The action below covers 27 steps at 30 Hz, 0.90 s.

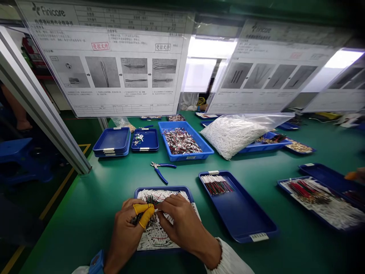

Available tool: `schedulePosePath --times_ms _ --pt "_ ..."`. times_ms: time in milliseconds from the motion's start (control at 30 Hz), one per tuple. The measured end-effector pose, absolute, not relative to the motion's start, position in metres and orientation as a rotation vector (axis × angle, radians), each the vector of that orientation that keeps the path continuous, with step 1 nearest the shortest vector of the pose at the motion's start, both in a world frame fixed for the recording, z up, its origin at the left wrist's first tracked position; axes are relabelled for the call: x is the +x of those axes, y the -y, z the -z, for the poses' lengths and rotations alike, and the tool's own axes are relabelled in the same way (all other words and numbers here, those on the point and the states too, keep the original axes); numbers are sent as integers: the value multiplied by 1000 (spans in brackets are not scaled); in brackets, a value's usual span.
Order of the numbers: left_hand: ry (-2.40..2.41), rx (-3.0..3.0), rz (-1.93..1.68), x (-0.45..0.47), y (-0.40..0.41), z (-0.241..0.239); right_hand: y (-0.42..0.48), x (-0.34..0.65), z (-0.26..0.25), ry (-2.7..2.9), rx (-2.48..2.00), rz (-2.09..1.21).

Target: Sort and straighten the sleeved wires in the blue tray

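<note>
My left hand (127, 226) has yellow finger cots (146, 217) on its thumb and index finger. Pinched in it are thin dark wires (137, 219), partly hidden by the fingers. Right beside those fingertips, my right hand (182, 220) is closed on a small white sleeve (156, 210) at the wire ends. Whether the sleeve is around a wire I cannot tell. Both hands are over a blue tray (164, 188) filled with loose white sleeves (158, 238) and some wires. To the right, a long blue tray (242, 205) holds a row of white-tipped red, black and green wires (217, 185).
Blue-handled cutters (162, 171) lie beyond the tray. Behind them stand stacked trays (111, 140), a bin (186, 156) of wires and a bag of white sleeves (232, 133). Instruction sheets (114, 57) hang above. At right, another person's hand (359, 175) is by more trays.
</note>
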<state>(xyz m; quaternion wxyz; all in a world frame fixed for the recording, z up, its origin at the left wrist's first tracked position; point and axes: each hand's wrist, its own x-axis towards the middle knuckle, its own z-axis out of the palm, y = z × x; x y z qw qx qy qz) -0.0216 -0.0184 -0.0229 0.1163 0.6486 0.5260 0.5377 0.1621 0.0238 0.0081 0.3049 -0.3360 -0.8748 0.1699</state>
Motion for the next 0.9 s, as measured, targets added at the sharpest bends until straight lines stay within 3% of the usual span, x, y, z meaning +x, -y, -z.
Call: schedulePosePath --times_ms 633,900 --pt "-1612 1894 -1545 -25 18 33 -17 156 -7 2327 -887 -397" --pt "-1673 1876 -1502 -27 18 31 -27 164 -10 1925 -818 -839"
